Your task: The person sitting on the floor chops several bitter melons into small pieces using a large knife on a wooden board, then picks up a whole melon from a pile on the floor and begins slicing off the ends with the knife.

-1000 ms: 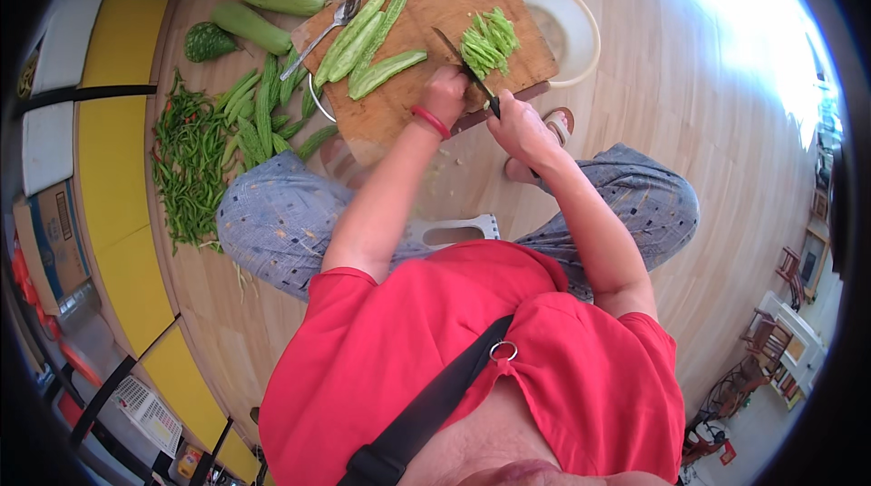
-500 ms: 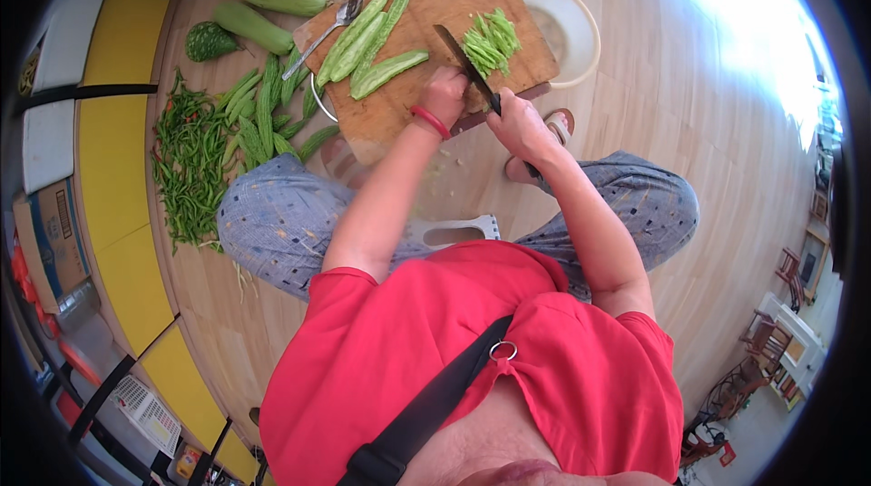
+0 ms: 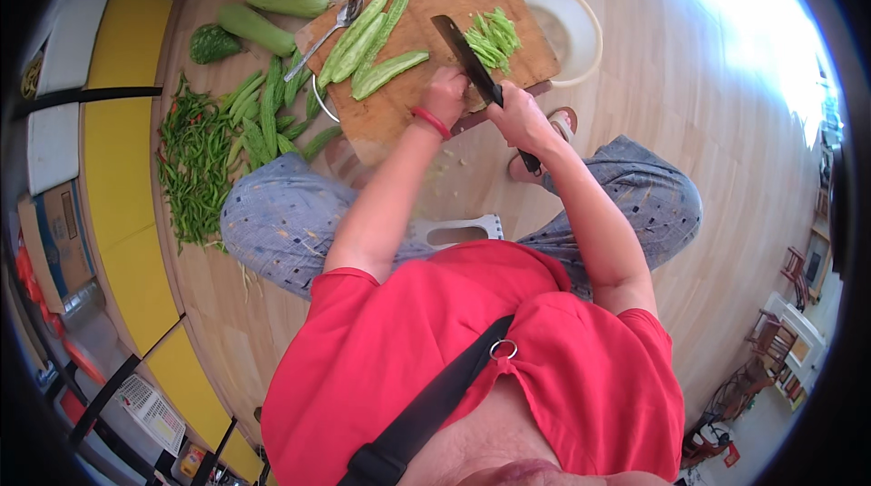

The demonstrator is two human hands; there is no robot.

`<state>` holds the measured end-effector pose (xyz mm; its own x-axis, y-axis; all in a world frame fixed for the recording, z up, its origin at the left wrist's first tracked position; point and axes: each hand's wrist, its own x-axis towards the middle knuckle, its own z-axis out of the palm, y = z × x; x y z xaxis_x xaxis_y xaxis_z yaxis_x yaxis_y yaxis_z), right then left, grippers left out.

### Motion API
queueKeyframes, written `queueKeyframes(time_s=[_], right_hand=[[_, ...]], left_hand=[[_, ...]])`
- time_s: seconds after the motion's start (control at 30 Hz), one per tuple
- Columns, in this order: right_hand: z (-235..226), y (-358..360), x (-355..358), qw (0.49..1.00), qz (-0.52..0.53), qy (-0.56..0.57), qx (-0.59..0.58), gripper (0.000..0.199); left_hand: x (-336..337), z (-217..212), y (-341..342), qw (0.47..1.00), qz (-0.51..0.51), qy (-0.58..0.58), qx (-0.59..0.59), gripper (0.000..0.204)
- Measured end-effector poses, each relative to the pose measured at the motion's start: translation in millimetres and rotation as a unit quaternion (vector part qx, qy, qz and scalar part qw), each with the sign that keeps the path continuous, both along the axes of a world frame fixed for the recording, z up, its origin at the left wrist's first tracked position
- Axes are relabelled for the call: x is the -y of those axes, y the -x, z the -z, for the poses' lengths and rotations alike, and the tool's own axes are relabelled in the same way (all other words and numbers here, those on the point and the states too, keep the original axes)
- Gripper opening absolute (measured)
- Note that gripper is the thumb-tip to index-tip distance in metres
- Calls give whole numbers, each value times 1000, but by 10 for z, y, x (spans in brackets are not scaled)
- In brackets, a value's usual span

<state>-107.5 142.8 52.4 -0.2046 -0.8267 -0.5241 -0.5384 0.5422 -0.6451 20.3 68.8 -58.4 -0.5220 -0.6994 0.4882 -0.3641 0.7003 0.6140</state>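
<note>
My right hand (image 3: 523, 116) is closed round the black handle of a kitchen knife (image 3: 469, 59), whose dark blade points away over the wooden cutting board (image 3: 426, 14). Right beside the blade, near the board's front edge, my left hand (image 3: 445, 96) has its fingers curled down; what they press on is hidden beneath them. A heap of thin green bitter melon slices (image 3: 494, 39) lies just right of the blade. Several scooped-out bitter melon halves (image 3: 390, 75) lie on the left part of the board, with a metal spoon (image 3: 328, 35) at its left edge.
A pale basin (image 3: 581, 32) stands under the board's right side. On the floor to the left are green chilies (image 3: 192, 164), whole bitter melons (image 3: 270, 105), a dark green squash (image 3: 212, 43) and long pale gourds (image 3: 257, 29). Yellow cabinets (image 3: 118, 177) line the left.
The knife has tilted, so more of the blade's flat side shows and the handle's end has swung out below my right hand. My left hand stays nearly in place.
</note>
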Motion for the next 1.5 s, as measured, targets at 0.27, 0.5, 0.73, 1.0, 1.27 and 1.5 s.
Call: queueKeyframes(time_s=[0.27,0.5,0.73,1.0,1.27,1.5], right_hand=[[155,-16,78,1000,-1,24,-9,24],[103,73,52,959,136,98,228,12],[109,61,-4,873,234,141,404,5],[74,110,-542,938,-145,245,-196,32],[611,11,-890,921,-233,214,-227,35],[733,69,-573,926,-135,186,-301,31]], left_hand=[[12,-43,1,1000,20,12,7,10],[53,-115,-49,928,-80,-351,-101,9],[73,-383,-120,689,-32,-660,-298,21],[594,-611,-470,694,-144,-585,-393,12],[676,-1104,-692,733,-72,-594,-325,11],[340,-1317,-754,747,-10,-620,-241,15]])
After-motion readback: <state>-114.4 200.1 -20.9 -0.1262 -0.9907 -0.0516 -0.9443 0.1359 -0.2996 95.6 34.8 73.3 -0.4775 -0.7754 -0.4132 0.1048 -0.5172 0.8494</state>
